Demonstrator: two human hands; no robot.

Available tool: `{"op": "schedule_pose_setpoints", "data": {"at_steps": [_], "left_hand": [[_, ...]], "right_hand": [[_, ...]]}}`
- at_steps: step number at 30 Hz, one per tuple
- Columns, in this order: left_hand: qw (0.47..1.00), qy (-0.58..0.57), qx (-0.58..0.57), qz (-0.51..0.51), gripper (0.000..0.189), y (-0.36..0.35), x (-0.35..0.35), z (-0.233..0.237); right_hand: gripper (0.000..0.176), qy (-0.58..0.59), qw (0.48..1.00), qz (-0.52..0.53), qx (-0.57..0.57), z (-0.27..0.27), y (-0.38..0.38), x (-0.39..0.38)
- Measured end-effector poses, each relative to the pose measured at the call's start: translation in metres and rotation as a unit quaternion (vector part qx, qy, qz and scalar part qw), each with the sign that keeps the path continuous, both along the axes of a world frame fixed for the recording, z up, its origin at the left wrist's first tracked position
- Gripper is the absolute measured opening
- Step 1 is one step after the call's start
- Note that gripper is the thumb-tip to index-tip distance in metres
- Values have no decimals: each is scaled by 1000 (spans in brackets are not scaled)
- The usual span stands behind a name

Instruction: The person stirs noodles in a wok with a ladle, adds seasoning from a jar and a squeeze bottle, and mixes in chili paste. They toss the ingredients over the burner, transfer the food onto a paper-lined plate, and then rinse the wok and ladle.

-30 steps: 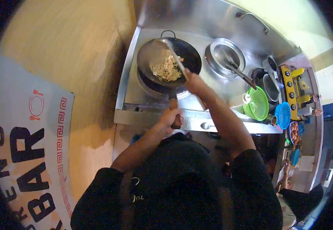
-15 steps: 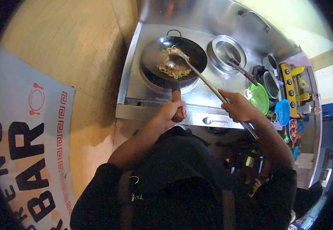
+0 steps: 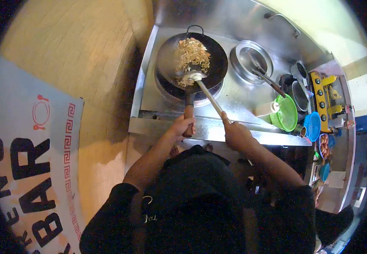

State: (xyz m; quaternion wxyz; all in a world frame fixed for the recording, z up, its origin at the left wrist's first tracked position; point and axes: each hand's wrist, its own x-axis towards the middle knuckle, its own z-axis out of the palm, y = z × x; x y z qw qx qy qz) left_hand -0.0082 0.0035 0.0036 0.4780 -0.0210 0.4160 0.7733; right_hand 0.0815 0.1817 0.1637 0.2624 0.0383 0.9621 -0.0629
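My left hand (image 3: 182,128) is wrapped round the wooden handle (image 3: 189,112) of a dark wok (image 3: 218,55) over the left burner. Stir-fried food in light brown shreds (image 3: 194,53) lies mostly on the wok's far side, with a smaller portion near the handle. In my right hand (image 3: 237,134) is the long shaft of a metal ladle (image 3: 208,94). The ladle's head rests low in the wok, against the nearer food, close to the handle side. The fingers of both hands are closed on these handles.
Right of the wok sits a round steel ring (image 3: 239,63) with a wooden-handled utensil across it. Farther right are a white bottle (image 3: 267,109), a green basin (image 3: 288,122), a blue bowl (image 3: 313,127) and a yellow-fronted unit with knobs (image 3: 318,91). A lettered banner (image 3: 35,165) stands at left.
The ladle's head has come from the wok's middle toward its handle side, and my right hand has moved left. More food now lies on the far side. The white bottle shows more fully.
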Motion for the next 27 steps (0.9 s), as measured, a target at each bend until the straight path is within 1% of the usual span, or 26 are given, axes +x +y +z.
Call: {"op": "schedule_pose_setpoints", "data": {"at_steps": [1,2,3,4,6,7,8,10,11,12,13,14,15,16,17,18,19,20,21,22,23,24,26,27], "left_hand": [[1000,-3,0,4,10,3,9,0],[999,-13,-35,7,9,11,21,35],[997,-19,-68,10,10,16,27,64],[997,-20,-68,11,10,16,31,76],[992,-127,15,18,9,14,38,96],[993,-108,-14,43,14,11,37,111],[993,-110,-15,39,14,13,34,103],[996,-88,2,24,13,18,23,69],[998,-69,3,-7,16,16,12,56],[998,-64,7,-3,16,16,8,53],[998,23,-58,28,25,16,10,51],[985,107,-126,58,36,14,12,46],[985,104,-127,59,36,17,6,34],[908,282,-243,193,39,24,-10,18],[768,442,-342,314,41,32,-28,11],[861,357,-252,260,53,33,-48,38],[931,260,-155,202,65,34,-68,66],[967,61,-20,245,73,50,-80,69],[944,-141,117,274,81,72,-91,73],[905,-236,347,75,92,101,-105,36],[956,-149,173,182,92,133,-70,109],[929,-253,173,208,89,144,-71,120],[959,-237,130,82,81,156,-73,85],[993,-82,55,60,75,150,-74,76]], "right_hand": [[60,25,1000,-16,8,-12,4,-2],[60,54,998,-35,17,-25,9,-7],[61,89,995,-46,1,-37,15,-24],[61,89,995,-44,1,-28,14,-26],[71,-13,997,-62,-32,10,10,-28],[67,-25,997,-71,-33,23,15,-18],[67,-27,996,-76,-33,23,23,-11],[63,31,995,-92,-33,20,36,3],[60,66,990,-111,-62,12,41,9],[62,111,983,-118,-86,12,41,12],[62,140,973,-149,-103,17,40,15],[62,166,962,-181,-122,32,34,19],[62,163,962,-180,-123,46,30,25],[63,226,943,-182,-162,62,27,31],[63,289,918,-183,-200,78,24,37],[63,286,919,-183,-199,96,18,41],[64,275,918,-206,-199,114,9,44],[64,267,915,-226,-199,124,5,45],[64,288,938,-147,-125,97,12,49],[64,176,970,-134,-100,69,10,39],[63,149,970,-160,-106,42,9,24],[62,128,969,-182,-109,23,13,7],[61,211,957,-158,-119,8,28,-15],[64,209,960,-157,-101,4,34,-28]]}}
